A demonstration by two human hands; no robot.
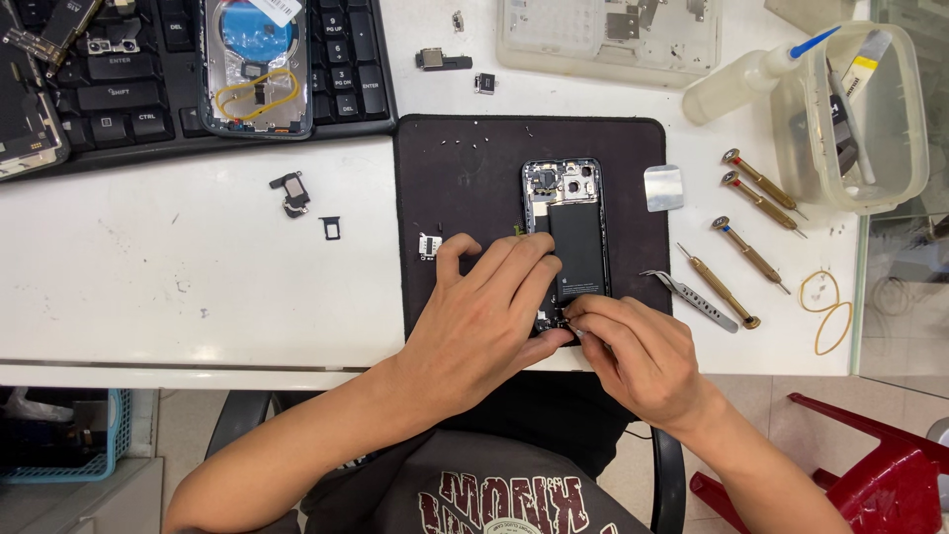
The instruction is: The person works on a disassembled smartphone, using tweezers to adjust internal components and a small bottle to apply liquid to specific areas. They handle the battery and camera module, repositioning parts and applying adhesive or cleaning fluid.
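An opened phone body (568,232) with a black battery lies lengthwise on a black work mat (465,188). My left hand (484,316) rests over the phone's lower left, its fingers spread on the frame. My right hand (633,351) pinches a small thin tool or part at the phone's bottom end; what it holds is too small to tell. The two hands touch at the phone's lower edge.
Several brass-handled screwdrivers (756,193) and tweezers (692,297) lie right of the mat. A metal pick (663,188), a plastic tub (860,119), a squeeze bottle (736,84), rubber bands (825,307), a keyboard (129,89) bearing another phone shell (255,64), small parts (292,193) and a parts tray (608,40) surround it.
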